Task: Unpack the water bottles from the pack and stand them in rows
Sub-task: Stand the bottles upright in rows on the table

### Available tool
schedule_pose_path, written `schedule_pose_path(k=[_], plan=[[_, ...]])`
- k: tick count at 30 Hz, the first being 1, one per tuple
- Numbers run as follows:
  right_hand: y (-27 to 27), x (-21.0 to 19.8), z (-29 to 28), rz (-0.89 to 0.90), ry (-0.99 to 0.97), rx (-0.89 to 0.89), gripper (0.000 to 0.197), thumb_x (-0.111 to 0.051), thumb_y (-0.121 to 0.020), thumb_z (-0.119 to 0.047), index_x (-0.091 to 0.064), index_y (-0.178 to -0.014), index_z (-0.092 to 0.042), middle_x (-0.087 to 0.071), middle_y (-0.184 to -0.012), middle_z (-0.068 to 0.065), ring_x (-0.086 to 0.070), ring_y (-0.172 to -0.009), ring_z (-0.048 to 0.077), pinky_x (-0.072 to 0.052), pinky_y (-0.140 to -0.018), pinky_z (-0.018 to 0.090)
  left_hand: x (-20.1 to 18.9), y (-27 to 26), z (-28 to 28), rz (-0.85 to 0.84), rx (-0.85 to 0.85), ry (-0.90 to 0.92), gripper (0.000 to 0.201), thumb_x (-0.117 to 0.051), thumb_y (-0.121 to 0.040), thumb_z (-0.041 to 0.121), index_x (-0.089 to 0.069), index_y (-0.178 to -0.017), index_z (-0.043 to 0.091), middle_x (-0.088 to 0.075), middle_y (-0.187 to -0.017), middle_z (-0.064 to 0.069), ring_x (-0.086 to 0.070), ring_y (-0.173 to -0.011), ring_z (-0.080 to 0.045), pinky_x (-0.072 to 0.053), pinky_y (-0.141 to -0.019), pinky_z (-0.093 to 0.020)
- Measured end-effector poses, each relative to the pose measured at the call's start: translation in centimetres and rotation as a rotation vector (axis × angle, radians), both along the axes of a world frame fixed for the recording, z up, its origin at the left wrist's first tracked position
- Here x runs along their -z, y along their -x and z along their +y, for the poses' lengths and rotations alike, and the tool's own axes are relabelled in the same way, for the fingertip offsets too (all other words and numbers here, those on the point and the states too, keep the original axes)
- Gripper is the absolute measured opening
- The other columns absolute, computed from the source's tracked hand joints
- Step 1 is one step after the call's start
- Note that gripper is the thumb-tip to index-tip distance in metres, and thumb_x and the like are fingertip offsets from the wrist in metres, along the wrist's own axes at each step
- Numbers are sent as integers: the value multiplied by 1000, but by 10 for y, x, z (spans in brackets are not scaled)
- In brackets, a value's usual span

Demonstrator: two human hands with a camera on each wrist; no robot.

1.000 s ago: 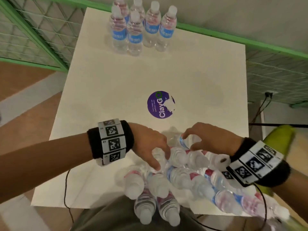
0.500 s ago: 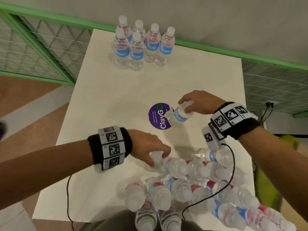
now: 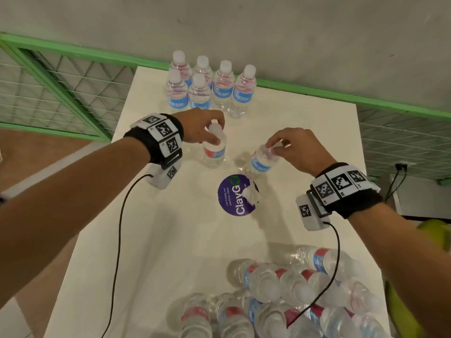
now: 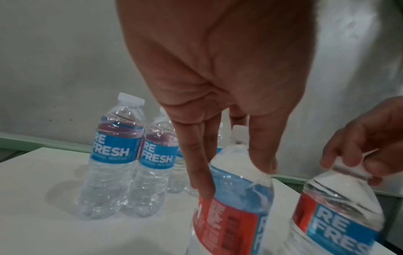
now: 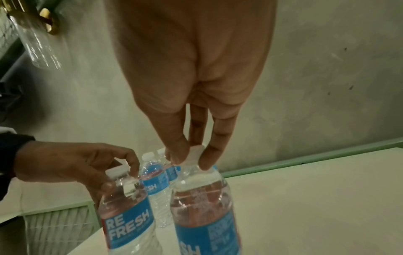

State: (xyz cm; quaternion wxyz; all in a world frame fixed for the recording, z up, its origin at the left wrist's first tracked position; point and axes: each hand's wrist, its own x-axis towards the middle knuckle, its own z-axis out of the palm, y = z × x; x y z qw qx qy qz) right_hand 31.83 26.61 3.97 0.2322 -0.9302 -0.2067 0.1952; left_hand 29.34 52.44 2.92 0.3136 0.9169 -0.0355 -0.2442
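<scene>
**Head view: two bottles held by their tops over a white table**

Head view, looking down. The left hand [image 3: 200, 128] grasps the cap and neck of an upright water bottle [image 3: 214, 152], its fingers curled round the top; the left wrist view shows the fingertips [image 4: 201, 186] reaching down onto the bottle's shoulder. The right hand [image 3: 295, 150] pinches the cap of a second bottle [image 3: 262, 159], which leans with its base toward the purple sticker [image 3: 238, 195]. Whether either base touches the white table [image 3: 170, 240] cannot be told. The two held bottles lie near one another, between the sticker and the far group.

At the far edge, near the wall, six standing bottles [image 3: 210, 86] form two rows: four behind, two in front on the left side. All are upright with white caps and blue labels; in the left wrist view the front pair [image 4: 130, 155] reads "RE FRESH".

At the near edge, the remaining bottles [image 3: 280, 296] lie on their sides, packed close together, caps toward the viewer.

Both wrists carry black bands with square black-and-white markers; a thin black cable [image 3: 119, 240] hangs from the left one. A green-framed mesh fence [image 3: 61, 93] stands behind and beside the table.
</scene>
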Motion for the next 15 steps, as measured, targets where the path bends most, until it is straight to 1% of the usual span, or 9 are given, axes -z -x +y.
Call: schedule_pose_path(k=[2, 4, 6, 8, 9, 11, 12, 14, 15], plan=[[-5, 4, 0, -16, -38, 6, 14, -62, -83, -11, -69, -92, -19, -65, -103, 2, -57, -90, 20, -39, -76, 22, 6, -6, 0, -17, -23, -7, 35, -67, -82, 34, -49, -111, 24, -62, -111, -8, -61, -81, -22, -50, -83, -38], [-10, 8, 2, 5, -70, -11, 18, -63, -83, -11, -66, -99, -20, -64, -107, 1, -57, -89, 17, -41, -74, 19, 10, -8, 0, -29, -34, -15, 38, -67, -82, 38, -48, -113, 27, -60, -113, -5, -58, -90, -22, -47, -86, -37], [-14, 12, 3, 55, -85, -11, 32, -69, -80, -14, -62, -111, -20, -58, -111, 0, -55, -91, 14, -45, -75, 18, 15, -7, -2, -30, -34, -2, 44, -72, -77, 40, -48, -112, 26, -57, -112, 0, -54, -93, -20, -45, -85, -35], [-16, 20, 2, 94, -52, 23, 50, -78, -72, -18, -57, -117, -21, -49, -114, 1, -52, -96, 16, -46, -82, 24, 20, -5, -5, -57, -25, -7, 51, -77, -71, 36, -47, -109, 21, -52, -109, -1, -50, -93, -21, -42, -80, -33], [-16, 25, 1, 116, -31, 44, 57, -81, -69, -19, -54, -119, -22, -47, -114, 2, -51, -97, 17, -44, -83, 27, 22, -5, -6, -80, -26, -12, 52, -79, -70, 34, -47, -108, 19, -49, -108, -3, -49, -94, -22, -40, -78, -33], [-13, 34, -1, 134, -31, 69, 60, -83, -66, -16, -52, -117, -21, -52, -114, 7, -51, -94, 22, -43, -80, 29, 25, -5, -6, -117, -36, 3, 50, -80, -69, 29, -47, -106, 19, -47, -107, -6, -49, -94, -23, -42, -79, -34], [-12, 37, -2, 128, -61, 81, 59, -83, -66, -14, -52, -116, -19, -56, -113, 8, -53, -93, 25, -46, -79, 31, 26, -6, -5, -128, -31, 14, 48, -80, -69, 27, -48, -105, 19, -48, -107, -8, -49, -95, -24, -44, -81, -36], [-10, 40, -3, 97, -135, 101, 57, -81, -66, -7, -54, -115, -18, -60, -111, 5, -57, -96, 28, -51, -82, 35, 26, -7, -2, -147, -17, 30, 46, -79, -71, 22, -51, -107, 18, -50, -108, -9, -50, -97, -26, -45, -85, -38], [-10, 40, -3, 87, -159, 109, 58, -80, -67, -5, -54, -116, -18, -59, -110, 2, -57, -98, 27, -51, -82, 35, 25, -8, -1, -159, -13, 38, 46, -78, -72, 19, -52, -110, 17, -51, -110, -9, -50, -100, -27, -45, -87, -39]])
